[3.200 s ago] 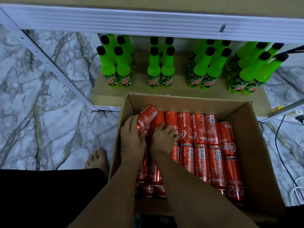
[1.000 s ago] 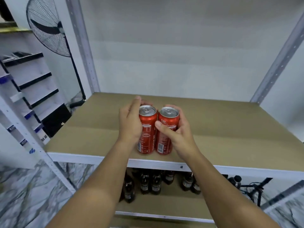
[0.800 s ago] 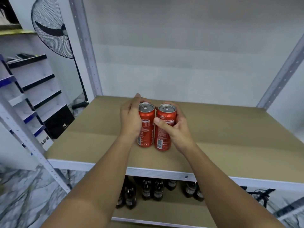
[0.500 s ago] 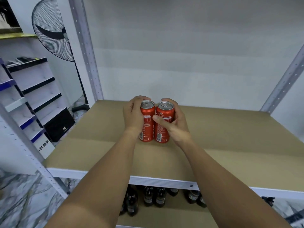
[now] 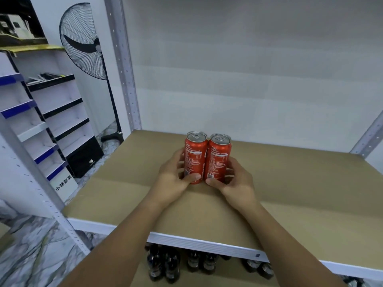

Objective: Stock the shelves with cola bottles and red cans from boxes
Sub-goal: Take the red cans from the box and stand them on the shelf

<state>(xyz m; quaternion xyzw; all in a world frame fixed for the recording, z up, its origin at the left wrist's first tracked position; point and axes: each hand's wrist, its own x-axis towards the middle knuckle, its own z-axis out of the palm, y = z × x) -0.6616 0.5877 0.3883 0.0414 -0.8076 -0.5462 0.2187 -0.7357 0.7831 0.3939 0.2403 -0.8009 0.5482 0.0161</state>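
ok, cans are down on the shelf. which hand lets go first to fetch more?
Either, about even. Left hand holds the left can, right hand the right can; both cans stand upright, touching, on the shelf.

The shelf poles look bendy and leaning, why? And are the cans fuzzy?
Head view: its wide-angle lens tilts the left pole and right pole inward; the left can and right can look sharp, labels showing but too small to read; soft, even light.
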